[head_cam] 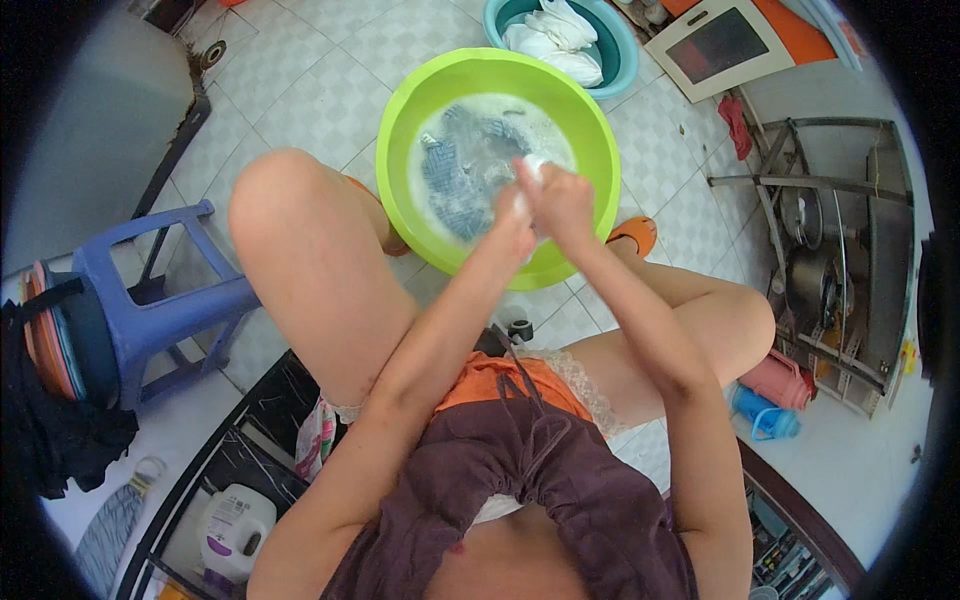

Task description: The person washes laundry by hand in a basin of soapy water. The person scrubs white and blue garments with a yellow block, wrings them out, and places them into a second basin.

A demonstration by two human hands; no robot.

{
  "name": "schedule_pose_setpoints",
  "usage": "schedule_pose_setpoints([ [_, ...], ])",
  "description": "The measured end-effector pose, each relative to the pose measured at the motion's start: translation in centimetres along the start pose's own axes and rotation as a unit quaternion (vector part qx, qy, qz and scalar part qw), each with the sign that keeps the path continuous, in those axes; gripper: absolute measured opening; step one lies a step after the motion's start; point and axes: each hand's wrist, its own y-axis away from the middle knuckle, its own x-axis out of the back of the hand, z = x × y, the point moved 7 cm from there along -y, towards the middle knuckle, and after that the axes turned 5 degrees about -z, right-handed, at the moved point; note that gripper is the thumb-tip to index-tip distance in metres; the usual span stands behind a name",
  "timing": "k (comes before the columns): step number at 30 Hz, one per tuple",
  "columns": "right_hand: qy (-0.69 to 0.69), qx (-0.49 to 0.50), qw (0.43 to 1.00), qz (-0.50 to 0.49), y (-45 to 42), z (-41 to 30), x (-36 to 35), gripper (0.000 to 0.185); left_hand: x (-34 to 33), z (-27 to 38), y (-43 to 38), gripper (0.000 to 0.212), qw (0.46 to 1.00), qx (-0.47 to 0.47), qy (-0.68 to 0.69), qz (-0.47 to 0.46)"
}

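A lime-green plastic basin (pixel 592 142) stands on the floor between my knees. Inside lie soapy water and a blue patterned cloth (pixel 442 169), partly under the suds. Over the basin's right half, my left hand (pixel 516 217) and my right hand (pixel 564 199) are pressed close together. Both close around a white, wet-looking cloth (pixel 534 161), of which only small parts show between the fingers. The rest of that cloth is hidden by the hands, which look slightly blurred.
Behind the green basin, a teal tub (pixel 626 56) holds white cloth. A blue plastic stool (pixel 161 311) stands at left. At right are a metal rack (pixel 825 184) with pots and a pink flask (pixel 772 379). A white detergent bottle (pixel 238 529) sits on a shelf at lower left.
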Motion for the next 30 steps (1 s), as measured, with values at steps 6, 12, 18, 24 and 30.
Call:
schedule_pose_setpoints([
  [6, 0.016, 0.115, 0.993, 0.019, 1.3, -3.4, 0.6, 0.045, -1.2, 1.1, -0.9, 0.034, 0.986, -0.077, 0.013, -0.148],
  [12, 0.015, 0.020, 1.000, -0.002, 0.1, -0.6, 0.4, 0.045, 0.1, 0.1, -0.6, 0.031, 1.000, 0.007, -0.012, -0.022],
  [18, 0.009, -0.037, 0.999, -0.025, -0.5, 1.4, 0.3, 0.051, -0.9, -0.5, 0.3, 0.031, 0.996, -0.016, -0.080, 0.043],
  [24, 0.016, -0.071, 0.996, -0.046, -1.5, 2.3, 0.1, 0.045, -0.3, -0.4, -0.1, 0.029, 0.996, -0.014, -0.090, 0.027],
  [30, 0.009, -0.001, 1.000, -0.014, -0.5, 0.8, 0.0, 0.049, 0.7, -0.8, -1.0, 0.030, 0.998, 0.025, -0.064, -0.011],
])
